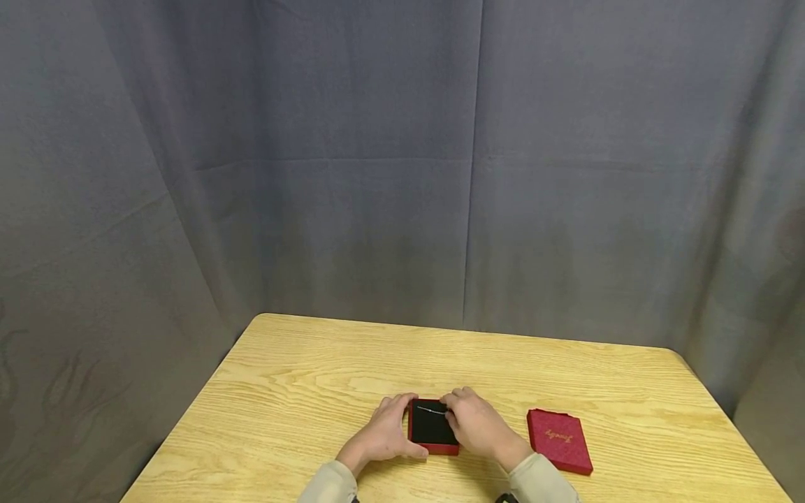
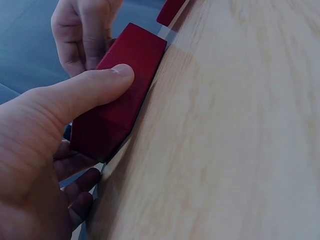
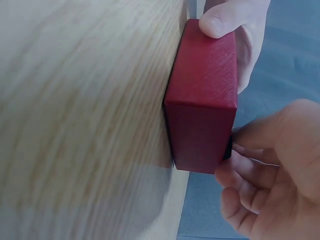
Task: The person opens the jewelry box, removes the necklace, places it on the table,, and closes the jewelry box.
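Note:
An open red jewelry box (image 1: 434,449) sits on the table with a black insert (image 1: 430,429) inside it. A thin silver chain (image 1: 431,411) lies across the insert's far part. My left hand (image 1: 385,429) grips the box from the left, thumb (image 2: 107,86) along its near wall and fingers round the far left corner. At the far right corner, my right hand (image 1: 479,423) pinches the edge of the insert, which shows black above the rim between thumb and fingers in the right wrist view. The chain's right end runs to my right thumb and is hidden there.
To the right lies the red box lid (image 1: 560,440), gold lettering upward. The wooden table (image 1: 302,370) has rounded far corners. Grey curtains (image 1: 365,175) hang behind it and along both sides.

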`<move>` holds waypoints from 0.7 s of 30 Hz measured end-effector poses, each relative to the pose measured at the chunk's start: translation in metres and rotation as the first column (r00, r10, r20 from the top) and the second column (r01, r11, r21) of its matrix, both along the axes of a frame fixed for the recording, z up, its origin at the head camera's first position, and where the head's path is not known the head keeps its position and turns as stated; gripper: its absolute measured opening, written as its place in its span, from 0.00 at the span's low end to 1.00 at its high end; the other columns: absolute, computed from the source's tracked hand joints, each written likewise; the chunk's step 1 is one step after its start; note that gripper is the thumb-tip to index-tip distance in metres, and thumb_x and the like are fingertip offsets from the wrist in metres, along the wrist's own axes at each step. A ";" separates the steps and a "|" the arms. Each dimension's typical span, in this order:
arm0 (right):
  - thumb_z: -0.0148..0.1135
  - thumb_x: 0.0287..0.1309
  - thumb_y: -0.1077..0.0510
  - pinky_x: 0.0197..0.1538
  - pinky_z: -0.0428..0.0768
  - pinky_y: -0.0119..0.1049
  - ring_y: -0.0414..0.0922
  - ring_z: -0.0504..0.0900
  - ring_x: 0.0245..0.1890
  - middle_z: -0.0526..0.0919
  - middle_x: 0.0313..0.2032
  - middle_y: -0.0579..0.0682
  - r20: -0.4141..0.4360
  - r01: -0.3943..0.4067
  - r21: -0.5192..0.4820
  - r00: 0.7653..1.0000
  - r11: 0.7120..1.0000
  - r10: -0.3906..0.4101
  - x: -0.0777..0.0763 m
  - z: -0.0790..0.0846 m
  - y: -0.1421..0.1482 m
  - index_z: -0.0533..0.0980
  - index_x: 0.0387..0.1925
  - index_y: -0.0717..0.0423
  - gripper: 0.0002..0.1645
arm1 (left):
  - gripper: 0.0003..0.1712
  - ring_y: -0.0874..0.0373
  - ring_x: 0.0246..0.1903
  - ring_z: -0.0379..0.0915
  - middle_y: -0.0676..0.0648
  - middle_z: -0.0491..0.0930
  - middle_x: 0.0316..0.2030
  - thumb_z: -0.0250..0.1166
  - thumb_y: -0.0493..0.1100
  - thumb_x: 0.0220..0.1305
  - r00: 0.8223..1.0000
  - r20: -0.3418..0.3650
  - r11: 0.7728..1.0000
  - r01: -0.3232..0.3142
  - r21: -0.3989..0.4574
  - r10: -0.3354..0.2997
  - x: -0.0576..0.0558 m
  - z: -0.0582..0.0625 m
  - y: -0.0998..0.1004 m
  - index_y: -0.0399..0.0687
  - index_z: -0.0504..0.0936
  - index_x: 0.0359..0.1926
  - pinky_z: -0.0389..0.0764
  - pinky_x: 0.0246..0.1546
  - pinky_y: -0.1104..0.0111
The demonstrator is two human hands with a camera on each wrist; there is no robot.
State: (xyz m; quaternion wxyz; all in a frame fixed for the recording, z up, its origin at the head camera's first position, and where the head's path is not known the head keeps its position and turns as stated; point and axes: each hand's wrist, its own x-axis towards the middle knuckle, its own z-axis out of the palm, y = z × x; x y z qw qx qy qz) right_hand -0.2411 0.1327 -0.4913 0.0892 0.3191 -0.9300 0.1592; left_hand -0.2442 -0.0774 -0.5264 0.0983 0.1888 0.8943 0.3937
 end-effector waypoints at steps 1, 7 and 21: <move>0.59 0.58 0.65 0.39 0.77 0.38 0.44 0.74 0.36 0.79 0.35 0.50 -0.005 0.000 -0.003 1.000 1.000 0.000 0.000 0.000 0.000 0.78 0.43 0.64 0.11 | 0.58 0.54 0.53 0.58 0.51 0.66 0.60 0.78 0.59 0.38 1.000 -0.003 1.000 0.000 -0.001 0.000 0.000 0.000 0.000 0.46 0.61 0.68 0.65 0.53 0.51; 0.57 0.59 0.67 0.39 0.76 0.39 0.44 0.74 0.35 0.77 0.32 0.49 -0.016 0.008 -0.037 1.000 0.999 -0.009 -0.001 0.000 0.000 0.79 0.42 0.64 0.10 | 0.58 0.53 0.54 0.59 0.51 0.66 0.60 0.78 0.59 0.37 1.000 -0.019 1.000 -0.004 -0.007 0.004 0.000 0.000 0.000 0.46 0.61 0.68 0.65 0.54 0.52; 0.56 0.59 0.66 0.39 0.75 0.41 0.41 0.71 0.35 0.71 0.34 0.45 0.151 0.048 -0.160 0.988 0.986 -0.023 -0.002 0.001 0.004 0.77 0.41 0.57 0.09 | 0.58 0.53 0.53 0.59 0.50 0.67 0.60 0.78 0.60 0.38 1.000 -0.022 1.000 0.004 -0.001 -0.004 0.000 -0.001 0.000 0.45 0.61 0.68 0.65 0.54 0.52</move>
